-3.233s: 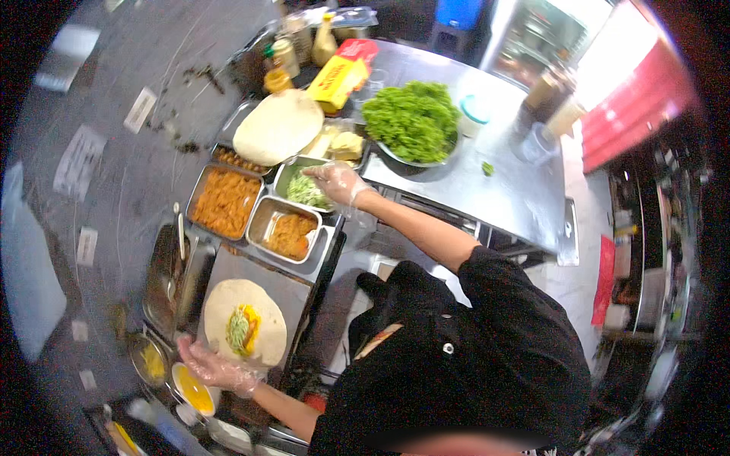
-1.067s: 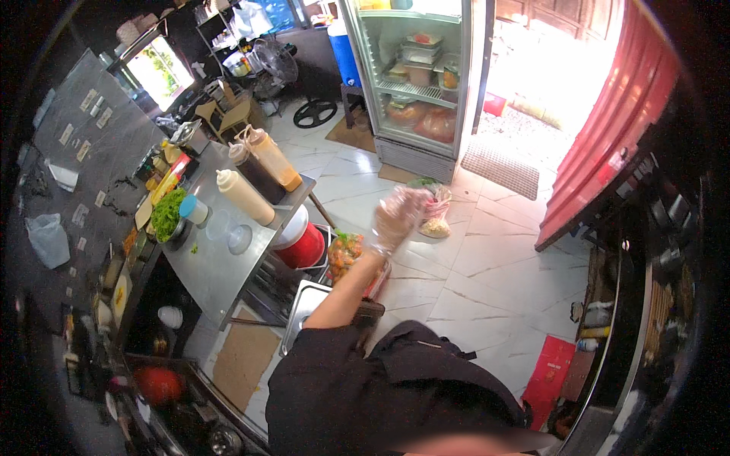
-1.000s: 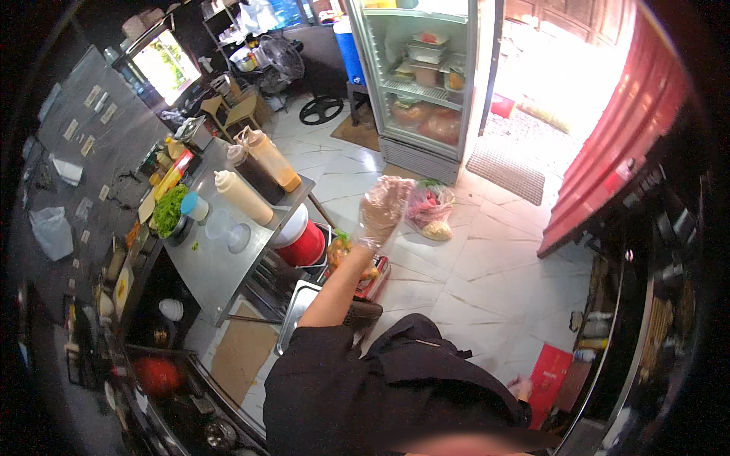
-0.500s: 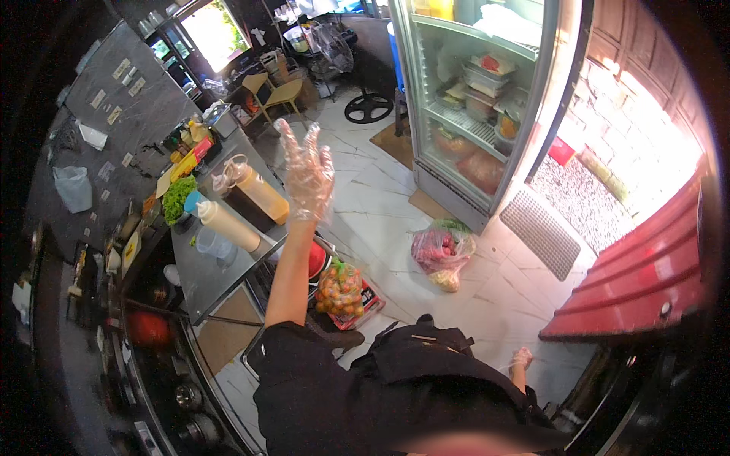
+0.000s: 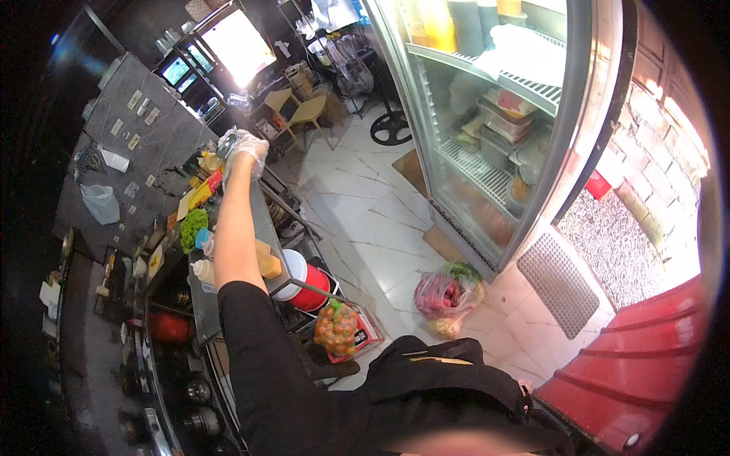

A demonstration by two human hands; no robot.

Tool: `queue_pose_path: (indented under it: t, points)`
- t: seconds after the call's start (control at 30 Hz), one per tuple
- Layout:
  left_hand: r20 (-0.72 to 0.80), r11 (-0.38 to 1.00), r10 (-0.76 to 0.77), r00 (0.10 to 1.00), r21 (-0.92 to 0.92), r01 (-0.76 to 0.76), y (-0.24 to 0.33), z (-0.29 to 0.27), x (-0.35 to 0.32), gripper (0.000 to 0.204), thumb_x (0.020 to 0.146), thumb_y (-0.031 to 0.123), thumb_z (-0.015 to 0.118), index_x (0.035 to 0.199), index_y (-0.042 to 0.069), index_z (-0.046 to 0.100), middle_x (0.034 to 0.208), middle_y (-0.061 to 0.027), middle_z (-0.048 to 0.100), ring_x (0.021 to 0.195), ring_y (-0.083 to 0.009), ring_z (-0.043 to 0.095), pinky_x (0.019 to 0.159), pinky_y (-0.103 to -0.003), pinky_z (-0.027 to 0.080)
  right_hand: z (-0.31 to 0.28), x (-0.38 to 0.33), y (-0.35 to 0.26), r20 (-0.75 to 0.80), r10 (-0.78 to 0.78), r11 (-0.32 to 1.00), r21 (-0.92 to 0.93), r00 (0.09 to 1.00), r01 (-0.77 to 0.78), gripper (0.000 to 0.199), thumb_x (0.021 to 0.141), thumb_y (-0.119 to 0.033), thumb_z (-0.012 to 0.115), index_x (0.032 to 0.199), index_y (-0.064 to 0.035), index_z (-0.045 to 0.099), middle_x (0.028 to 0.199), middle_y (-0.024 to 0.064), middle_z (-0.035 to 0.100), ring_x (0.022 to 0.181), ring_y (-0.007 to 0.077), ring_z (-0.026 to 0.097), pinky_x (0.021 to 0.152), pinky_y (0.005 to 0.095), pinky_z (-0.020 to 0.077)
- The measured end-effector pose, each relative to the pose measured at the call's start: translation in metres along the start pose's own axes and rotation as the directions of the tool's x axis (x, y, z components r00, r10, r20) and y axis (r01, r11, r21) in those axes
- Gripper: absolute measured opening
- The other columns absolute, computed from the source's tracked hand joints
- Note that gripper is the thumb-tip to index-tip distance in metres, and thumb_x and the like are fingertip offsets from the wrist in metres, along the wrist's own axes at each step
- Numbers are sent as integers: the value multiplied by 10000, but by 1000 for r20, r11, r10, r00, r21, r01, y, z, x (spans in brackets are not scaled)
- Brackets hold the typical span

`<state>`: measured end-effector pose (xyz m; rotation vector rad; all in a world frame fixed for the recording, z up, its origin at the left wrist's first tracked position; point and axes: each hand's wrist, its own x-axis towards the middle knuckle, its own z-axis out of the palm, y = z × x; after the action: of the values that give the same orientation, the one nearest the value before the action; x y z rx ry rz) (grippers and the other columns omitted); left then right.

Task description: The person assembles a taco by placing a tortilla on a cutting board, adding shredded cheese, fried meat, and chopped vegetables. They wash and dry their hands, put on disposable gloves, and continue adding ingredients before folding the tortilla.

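My left hand [image 5: 245,150], in a clear plastic glove, stretches to the far end of the narrow counter [image 5: 268,222]. It is at a shiny metal container [image 5: 226,141] there; its fingers are turned away, so I cannot see whether they grip it. Beneath my forearm stand squeeze bottles: a cream one [image 5: 203,270] and an amber-filled one [image 5: 268,262], partly covered by the arm. Leafy green lettuce [image 5: 194,230] lies left of them. Only a sliver of my right hand [image 5: 525,385] shows beside my dark clothing at the lower right, its fingers hidden.
A glass-door fridge [image 5: 487,163] holds containers and bottles. On the floor sit a bag of red and yellowish produce [image 5: 443,300], a net bag of small orange fruits [image 5: 335,331] and a red bucket [image 5: 310,292]. A red corrugated panel [image 5: 639,365] stands at right, a chair [image 5: 304,112] far back.
My raised, spread left hand has moved left and away, down to the counter's far end. My right hand has mostly gone out of sight behind my body. The view has shifted.
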<state>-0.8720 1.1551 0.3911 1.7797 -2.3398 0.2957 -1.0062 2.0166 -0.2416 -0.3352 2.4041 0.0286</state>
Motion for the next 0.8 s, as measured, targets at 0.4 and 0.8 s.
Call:
queue_pose_path:
  t: [0.4, 0.8]
  points:
    - [177, 987, -161, 971, 21, 159, 13, 44, 145, 636, 871, 339, 551, 1397, 12, 410, 1326, -215, 539, 1133, -331, 573, 945, -428, 452, -122, 134, -122, 82, -37, 951, 308, 996, 10, 461, 945, -492, 467, 1184, -140, 645, 1036, 135, 692, 964, 306, 649, 839, 417, 490]
    - [577, -522, 415, 703, -483, 704, 75, 248, 310, 1063, 837, 712, 488, 1524, 197, -139, 1595, -145, -134, 1432, -473, -106, 988, -814, 57, -388, 144, -693, -267, -478, 705, 451, 837, 547, 551, 901, -564, 553, 947, -29, 675, 874, 129, 674, 794, 265, 643, 711, 372, 488]
